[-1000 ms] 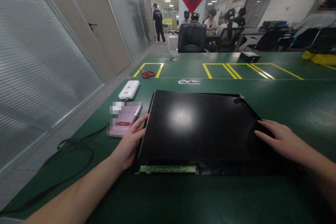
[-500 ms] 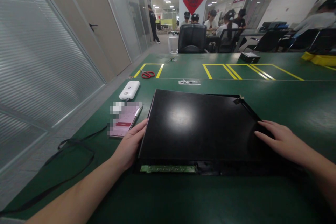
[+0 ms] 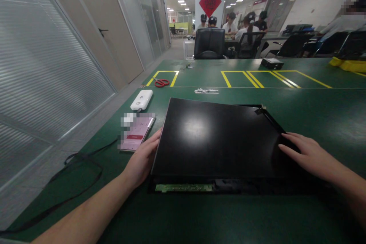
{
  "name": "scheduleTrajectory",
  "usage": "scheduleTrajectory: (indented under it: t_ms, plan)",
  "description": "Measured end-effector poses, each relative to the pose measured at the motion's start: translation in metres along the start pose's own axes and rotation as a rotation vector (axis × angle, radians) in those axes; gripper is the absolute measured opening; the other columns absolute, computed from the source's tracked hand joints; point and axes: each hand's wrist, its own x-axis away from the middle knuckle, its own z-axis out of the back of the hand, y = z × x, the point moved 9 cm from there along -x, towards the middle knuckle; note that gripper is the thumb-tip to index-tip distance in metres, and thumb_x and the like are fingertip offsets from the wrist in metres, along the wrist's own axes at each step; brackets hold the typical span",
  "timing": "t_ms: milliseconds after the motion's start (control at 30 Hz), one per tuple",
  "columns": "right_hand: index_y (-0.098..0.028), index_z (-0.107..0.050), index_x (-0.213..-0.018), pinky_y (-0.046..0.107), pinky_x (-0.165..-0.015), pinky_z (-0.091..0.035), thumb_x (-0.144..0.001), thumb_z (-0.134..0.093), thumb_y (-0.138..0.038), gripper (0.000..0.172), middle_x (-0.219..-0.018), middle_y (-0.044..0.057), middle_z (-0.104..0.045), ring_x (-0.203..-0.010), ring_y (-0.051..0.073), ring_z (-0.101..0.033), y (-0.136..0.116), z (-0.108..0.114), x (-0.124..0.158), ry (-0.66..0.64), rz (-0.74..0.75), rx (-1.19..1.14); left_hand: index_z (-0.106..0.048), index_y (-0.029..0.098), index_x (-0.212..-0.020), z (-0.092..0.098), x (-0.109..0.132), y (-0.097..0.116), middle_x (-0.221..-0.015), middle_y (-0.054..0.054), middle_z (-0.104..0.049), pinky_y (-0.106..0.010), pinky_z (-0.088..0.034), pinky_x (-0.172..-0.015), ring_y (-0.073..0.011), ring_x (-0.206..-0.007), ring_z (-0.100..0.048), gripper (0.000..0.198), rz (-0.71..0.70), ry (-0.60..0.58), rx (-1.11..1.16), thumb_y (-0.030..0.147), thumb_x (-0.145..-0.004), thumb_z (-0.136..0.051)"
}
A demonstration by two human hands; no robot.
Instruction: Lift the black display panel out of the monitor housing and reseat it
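Observation:
A glossy black screen panel (image 3: 225,141) lies slightly skewed over a black frame (image 3: 274,120), whose rim shows at the far right corner. Along its near edge runs a strip of green circuit board (image 3: 184,187). My left hand (image 3: 143,158) grips the panel's left edge, with the fingertips partly hidden behind it. At the right edge, my right hand (image 3: 305,154) holds the panel, its thumb and forefinger on the rim and its other fingers out of sight.
Left of the panel lie a phone (image 3: 138,133), a white power bank (image 3: 142,100) and a black strap (image 3: 82,156). Red-handled scissors (image 3: 161,82), white scraps (image 3: 206,91) and a black box (image 3: 272,63) are farther back on the green table (image 3: 183,217). People sit beyond.
The panel's near edge and the circuit strip sit slightly lower in view. Both hands keep their places at the edges. A walking person in the background has gone from view.

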Motion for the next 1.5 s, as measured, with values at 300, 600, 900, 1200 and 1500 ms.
scheduleTrajectory:
  t_ms: [300,600,900,1200,1500]
  plan:
    - [-0.012,-0.073,-0.121,0.060,-0.115,-0.047,-0.085,-0.041,-0.060,0.067,-0.137,0.025,-0.070,-0.132,0.041,-0.064,-0.004,0.003,-0.001,0.024,0.011,-0.023,-0.075,0.024,-0.136,-0.004,0.006,0.011,-0.144,-0.009,-0.071,-0.051,-0.044,-0.121,-0.0418,-0.149,-0.049,0.061,-0.190,-0.133,-0.072,0.039,-0.077,-0.085]
    - [-0.024,-0.072,-0.119,0.055,-0.100,-0.058,-0.077,-0.051,-0.066,0.064,-0.121,0.015,-0.078,-0.112,0.039,-0.074,0.012,0.016,0.001,0.024,-0.273,-0.350,-0.075,0.025,-0.135,-0.010,0.013,0.011,-0.134,-0.011,-0.077,-0.051,-0.054,-0.112,-0.0432,-0.136,-0.062,0.063,-0.120,-0.147,0.011,0.032,-0.074,-0.090]
    - [-0.022,-0.074,-0.106,0.062,-0.109,-0.049,-0.071,-0.060,-0.062,0.055,-0.128,0.019,-0.075,-0.124,0.045,-0.068,0.026,0.021,0.005,0.114,-0.460,-0.476,-0.072,0.028,-0.140,-0.006,0.009,0.008,-0.141,-0.009,-0.073,-0.049,-0.051,-0.116,-0.0406,-0.141,-0.058,0.063,-0.144,-0.191,0.009,0.027,-0.078,-0.088]
    - [-0.028,-0.078,-0.084,0.044,-0.115,-0.048,-0.049,-0.078,-0.030,0.035,-0.103,0.005,-0.081,-0.119,0.032,-0.070,0.021,0.029,0.022,0.317,-0.643,-1.079,-0.068,0.030,-0.144,0.005,-0.002,-0.001,-0.149,-0.008,-0.068,-0.049,-0.055,-0.112,-0.0405,-0.142,-0.057,0.067,-0.138,-0.219,-0.021,0.027,-0.081,-0.088]
    - [-0.029,-0.079,-0.091,0.027,-0.074,-0.065,-0.051,-0.073,-0.026,0.041,-0.099,0.004,-0.081,-0.098,0.026,-0.077,-0.008,0.067,0.042,0.429,-0.568,-1.423,-0.052,0.031,-0.158,0.017,0.001,0.008,-0.152,-0.008,-0.065,-0.045,-0.059,-0.107,-0.0390,-0.133,-0.066,0.086,-0.127,-0.014,0.022,0.032,-0.080,-0.088]
